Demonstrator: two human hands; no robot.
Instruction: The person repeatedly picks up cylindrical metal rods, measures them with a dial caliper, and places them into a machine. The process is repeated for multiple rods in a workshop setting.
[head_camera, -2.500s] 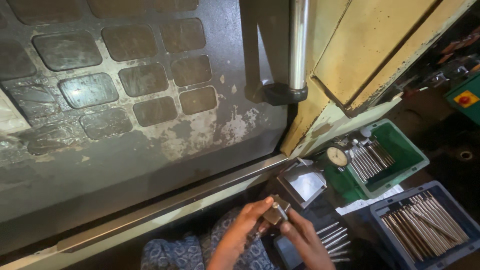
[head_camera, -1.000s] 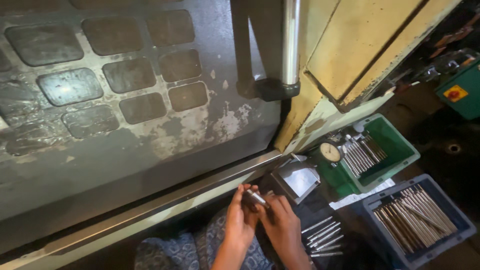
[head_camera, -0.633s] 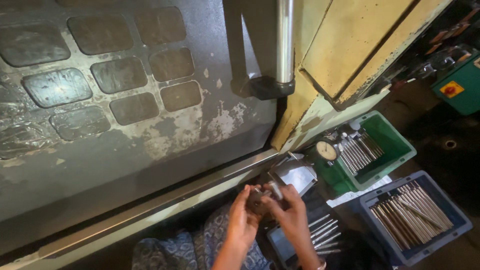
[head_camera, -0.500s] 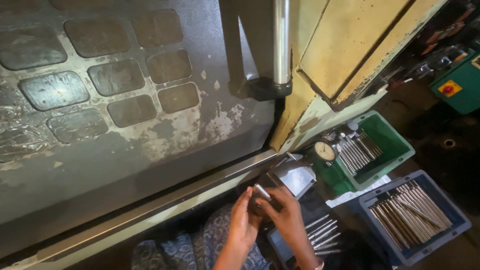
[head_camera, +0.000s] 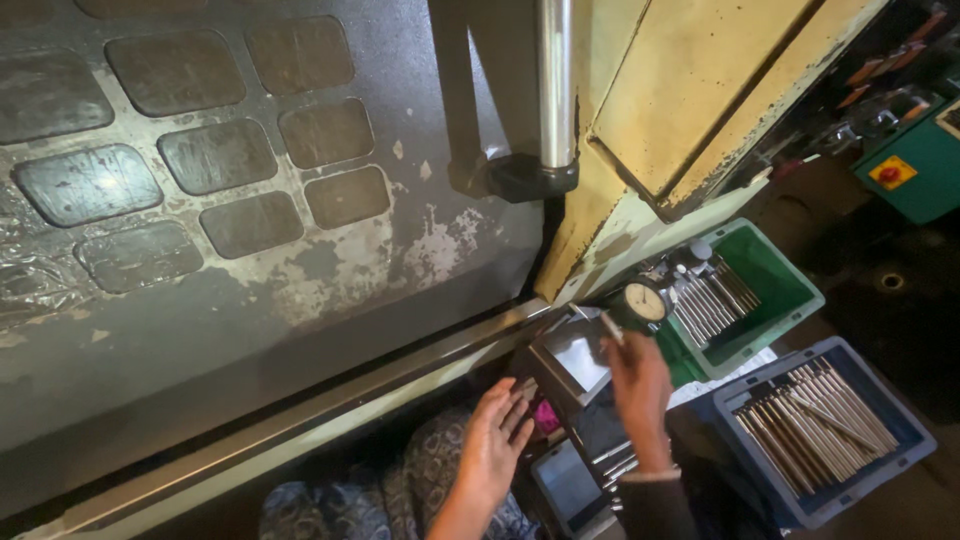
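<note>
My right hand (head_camera: 636, 380) is raised toward the dial gauge (head_camera: 644, 302) and grips a thin metal rod (head_camera: 611, 328), whose tip points up and left just beside the dial. My left hand (head_camera: 496, 442) hovers lower, palm up and fingers spread, holding nothing, next to a small pink object (head_camera: 546, 414) and a dark gauging block (head_camera: 570, 362). More loose rods (head_camera: 612, 462) lie below my right wrist.
A green tray (head_camera: 778, 300) holds several metal rods behind the gauge. A blue bin (head_camera: 900, 440) at the right holds several longer rods. A big grey machine door (head_camera: 250, 200) with a chrome handle (head_camera: 553, 80) fills the left. A green box with a red button (head_camera: 892, 172) is far right.
Both hands were together working a small metal piece. Now they have parted: the right hand has lifted a rod toward the dial gauge, the left has dropped back open.
</note>
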